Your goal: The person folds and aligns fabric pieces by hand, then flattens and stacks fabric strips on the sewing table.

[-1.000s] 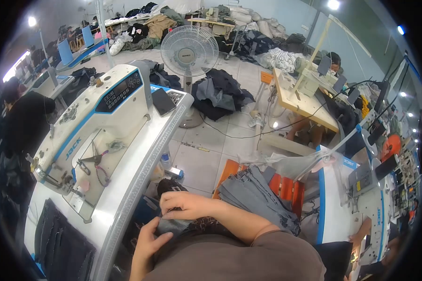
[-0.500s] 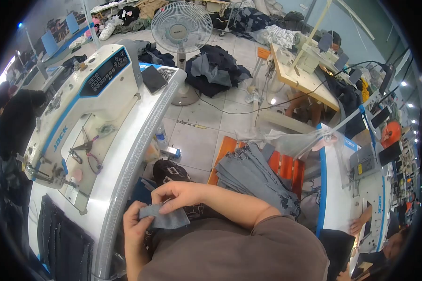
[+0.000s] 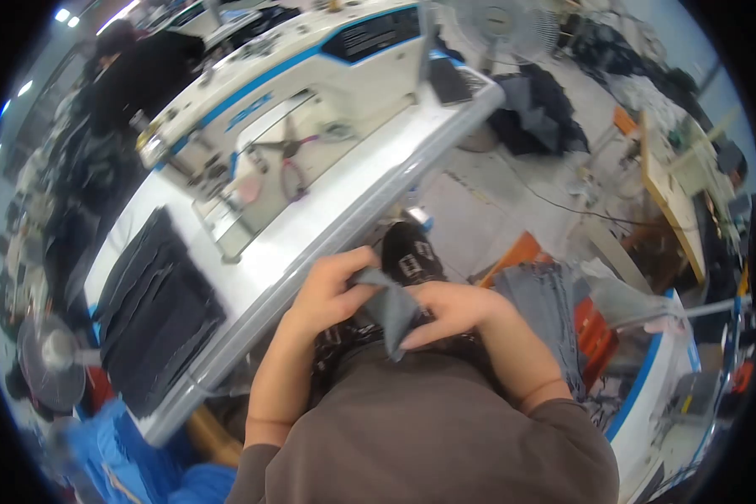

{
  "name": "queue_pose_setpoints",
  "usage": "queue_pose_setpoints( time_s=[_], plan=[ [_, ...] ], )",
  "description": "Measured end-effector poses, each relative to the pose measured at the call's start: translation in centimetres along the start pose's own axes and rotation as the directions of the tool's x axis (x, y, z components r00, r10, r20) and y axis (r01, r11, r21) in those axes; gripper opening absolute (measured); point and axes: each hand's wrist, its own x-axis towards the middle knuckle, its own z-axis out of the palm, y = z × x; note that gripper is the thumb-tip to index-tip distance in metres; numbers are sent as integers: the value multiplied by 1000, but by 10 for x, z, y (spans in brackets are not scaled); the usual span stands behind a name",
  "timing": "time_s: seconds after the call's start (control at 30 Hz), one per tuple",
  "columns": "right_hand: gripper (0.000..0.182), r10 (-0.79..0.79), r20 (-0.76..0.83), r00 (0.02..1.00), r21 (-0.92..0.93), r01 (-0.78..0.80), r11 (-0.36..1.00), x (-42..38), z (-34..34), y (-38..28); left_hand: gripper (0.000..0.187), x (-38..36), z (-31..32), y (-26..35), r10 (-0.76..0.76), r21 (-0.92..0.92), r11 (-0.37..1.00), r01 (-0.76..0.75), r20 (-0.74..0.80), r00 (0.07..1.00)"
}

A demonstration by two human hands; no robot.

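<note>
Fingers point(image 3: 354, 260) of left hand point(image 3: 326, 294) and right hand point(image 3: 460, 307) pinch cloth point(image 3: 391, 311) between sewing table point(image 3: 279, 256) and fabric stack point(image 3: 542, 307).

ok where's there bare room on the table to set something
Free: the white tabletop strip beyond the left hand, bordered by the dark cloth stack, machine bed and front edge. Crowded: under the machine arm, where a scissors-like tool lies, and the far corner, holding the phone.

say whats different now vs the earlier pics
The view swung left, carrying the sewing machine rightward in frame. The grey denim piece, flatter half a second ago, is now bent, higher and further right. Left grip and right grip still hold it; smartphone and dark fabric stack stayed put.
</note>
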Motion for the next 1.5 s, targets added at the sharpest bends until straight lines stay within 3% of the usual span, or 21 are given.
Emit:
queue_pose_setpoints(
  time_s=[0.2, 0.37, 0.43, 0.6, 0.77, 0.8, 0.83, 0.87, 0.9, 0.93, 0.97, 1.03, 1.1, 1.13, 1.2, 1.27, 1.3, 1.4, 1.43, 1.5],
  plan=[
    [25, 49, -8, 999, 134, -47, 990, -3, 4, 6, 17, 2, 2, -10, 32, -79, 996, -28, 46, 998],
    [24, 194, 27, 981, 184, -196, 963, -6, 7, 6, 19, 2, 1, -3, 6, -71, 997, 2, 114, 993],
    [23, 67, 34, 997, 67, -69, 995, -7, 7, 10, 18, 2, 2, -5, 18, -75, 997, -10, 112, 994],
    [24, -5, -4, 1000, -42, 5, 999, -9, 5, 11, 16, 3, 2, -7, 21, -43, 999, -15, 123, 992],
    [26, -104, -125, 987, -185, 80, 979, -10, -4, 5, 13, 4, 1, -12, 26, -35, 999, -27, -14, 1000],
    [24, -116, -291, 950, -275, 33, 961, -10, -5, -2, 13, 4, 3, -13, 37, -33, 999, -38, -22, 999],
    [23, -145, -444, 884, -357, -26, 934, -10, -7, -7, 12, 4, 5, -14, 141, 61, 989, -136, -88, 986],
    [20, -263, -644, 718, -467, -97, 879, -7, -9, -6, 11, 3, 8, -14, 248, 161, 961, -224, -145, 958],
    [20, -366, -755, 544, -500, -117, 858, -4, -16, -4, 13, 2, 17, -6, 326, 359, 886, -293, -34, 945],
    [21, -459, -820, 343, -528, -141, 838, -1, -22, -1, 19, 0, 37, 0, 442, 363, 827, -428, 51, 896],
    [21, -472, -810, 350, -543, -139, 828, 5, -22, 5, 21, -9, 63, 11, 399, 369, 847, -382, 32, 917],
    [26, -691, -651, 315, -758, -230, 610, 17, -14, 17, 20, -11, 72, 22, 404, 304, 871, -387, 7, 915],
    [26, -676, -674, 297, -738, -219, 639, 18, -11, 18, 21, -13, 63, 22, 400, 302, 873, -383, 7, 917],
    [26, -648, -709, 278, -703, -218, 677, 18, -10, 19, 19, -16, 56, 19, 310, 227, 921, -318, 73, 948],
    [26, -640, -698, 322, -705, -155, 692, 12, -12, 25, 18, -18, 51, 15, 215, 157, 959, -235, 134, 967],
    [26, -533, -784, 319, -562, 1, 827, 11, -6, 25, 19, -16, 48, 10, 42, -135, 989, -64, -159, 986],
    [27, -537, -767, 353, -574, -3, 819, 12, -3, 24, 20, -12, 51, 8, -1, -193, 980, -47, -243, 970],
    [28, -543, -724, 425, -587, 33, 809, 18, 8, 23, 21, -8, 50, 10, -17, -189, 982, -24, -213, 977],
    [28, -545, -719, 432, -588, 42, 808, 19, 9, 22, 21, -7, 52, 3, 45, -124, 990, -72, -208, 977],
    [30, -535, -665, 521, -633, -12, 774, 19, 9, 20, 21, -9, 48, 2, 50, -98, 993, -73, -218, 975]
  ],
)
